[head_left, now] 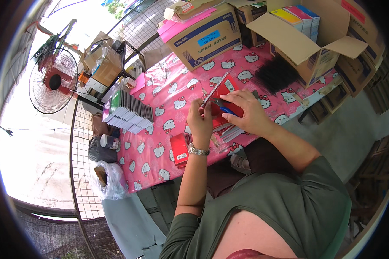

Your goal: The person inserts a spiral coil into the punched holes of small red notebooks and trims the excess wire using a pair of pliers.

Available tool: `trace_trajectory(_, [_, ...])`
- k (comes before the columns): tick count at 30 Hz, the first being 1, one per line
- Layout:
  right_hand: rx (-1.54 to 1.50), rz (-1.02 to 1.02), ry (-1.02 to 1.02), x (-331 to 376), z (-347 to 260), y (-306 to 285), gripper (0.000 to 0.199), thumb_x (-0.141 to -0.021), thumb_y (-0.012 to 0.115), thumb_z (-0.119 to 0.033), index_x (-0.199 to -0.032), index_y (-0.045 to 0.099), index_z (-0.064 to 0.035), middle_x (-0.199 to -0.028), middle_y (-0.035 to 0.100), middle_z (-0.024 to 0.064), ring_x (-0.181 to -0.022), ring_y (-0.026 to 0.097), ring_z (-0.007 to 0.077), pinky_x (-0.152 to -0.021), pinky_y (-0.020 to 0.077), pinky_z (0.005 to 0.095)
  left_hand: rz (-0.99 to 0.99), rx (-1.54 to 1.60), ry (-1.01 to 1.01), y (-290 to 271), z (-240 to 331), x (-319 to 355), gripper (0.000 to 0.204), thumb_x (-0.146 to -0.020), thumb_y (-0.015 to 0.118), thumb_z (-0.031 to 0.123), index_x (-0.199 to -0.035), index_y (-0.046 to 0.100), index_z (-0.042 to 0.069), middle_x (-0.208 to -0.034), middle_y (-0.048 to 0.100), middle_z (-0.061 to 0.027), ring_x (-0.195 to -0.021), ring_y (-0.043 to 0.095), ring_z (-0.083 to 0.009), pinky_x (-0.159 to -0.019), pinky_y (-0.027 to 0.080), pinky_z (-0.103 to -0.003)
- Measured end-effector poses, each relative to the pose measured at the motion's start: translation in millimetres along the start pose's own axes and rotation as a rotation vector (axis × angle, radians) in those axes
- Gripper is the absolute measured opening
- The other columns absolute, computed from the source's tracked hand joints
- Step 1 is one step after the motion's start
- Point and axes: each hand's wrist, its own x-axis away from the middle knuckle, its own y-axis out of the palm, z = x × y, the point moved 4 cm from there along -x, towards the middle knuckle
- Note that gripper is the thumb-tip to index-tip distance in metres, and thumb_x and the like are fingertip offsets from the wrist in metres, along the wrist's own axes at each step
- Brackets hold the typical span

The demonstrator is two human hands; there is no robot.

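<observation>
My left hand [200,121], with a wristwatch on its wrist, is closed on the spiral-bound edge of a red notebook [230,84]. The notebook's white coil [216,87] slants up and away from the fingers. In my right hand [250,111] are blue-handled pliers [227,111], their jaws close to the coil's near end by my left fingertips. Whether the jaws grip the wire is too small to tell. Under my hands lies a pile of notebooks [231,134], partly hidden. Small red notebooks [180,149] rest beside my left wrist.
A tall stack of spiral notebooks [129,114] stands left on the pink patterned tablecloth [160,129]. At the back are a closed carton [207,39] and an open carton [311,56] holding notebooks. A heap of black coils [276,74] lies right. A fan [54,82] stands far left.
</observation>
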Motion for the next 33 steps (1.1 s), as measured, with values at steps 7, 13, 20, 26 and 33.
trace_trajectory(7, [0.054,-0.055,-0.025,0,-11,5,0.05,-0.078,0.078,-0.023,-0.124,0.065,-0.0068,-0.117,0.063,0.011,-0.111,0.055,0.031,-0.102,0.0405,0.0446,0.003,-0.132,0.037,-5,-16,2,0.01,-0.092,0.062,-0.004,-0.101,0.06,-0.002,-0.09,0.064,-0.0094,-0.082,0.068,-0.0148,-0.068,0.058,-0.029])
trace_trajectory(13, [0.17,-0.074,-0.072,-1,-16,7,0.047,-0.079,0.076,-0.024,-0.121,0.067,-0.0048,-0.112,0.064,0.0093,-0.108,0.056,0.0296,-0.097,0.0416,0.0457,0.025,-0.172,0.061,-6,-2,6,0.023,-0.086,0.064,-0.007,-0.108,0.067,-0.002,-0.093,0.07,-0.011,-0.086,0.07,-0.0157,-0.072,0.057,-0.029])
trace_trajectory(20, [-0.757,-0.38,0.599,12,13,28,0.041,-0.087,0.073,-0.025,-0.12,0.066,-0.0007,-0.1,0.069,0.0065,-0.09,0.062,0.0163,-0.081,0.0493,0.0321,0.099,-0.152,0.147,-7,15,14,0.023,-0.087,0.064,-0.005,-0.111,0.067,-0.003,-0.094,0.07,-0.0105,-0.085,0.07,-0.0161,-0.071,0.058,-0.029])
trace_trajectory(26, [-0.168,0.111,0.136,15,21,-18,0.036,-0.089,0.07,-0.015,-0.123,0.063,-0.006,-0.105,0.065,0.0058,-0.097,0.062,0.0178,-0.09,0.0477,0.0311,0.415,0.229,-0.178,-70,-35,36,0.02,-0.093,0.063,0.002,-0.112,0.064,-0.003,-0.098,0.066,-0.0098,-0.074,0.066,-0.015,-0.057,0.061,-0.03])
trace_trajectory(33, [0.282,-0.139,0.345,131,182,31,0.03,-0.083,0.074,-0.023,-0.108,0.066,-0.0096,-0.103,0.063,0.0142,-0.102,0.06,0.0345,-0.092,0.0466,0.0445,0.583,0.171,-0.601,-174,-149,145,0.021,-0.095,0.064,0.008,-0.113,0.06,-0.002,-0.093,0.064,-0.0067,-0.076,0.063,-0.0145,-0.056,0.056,-0.027])
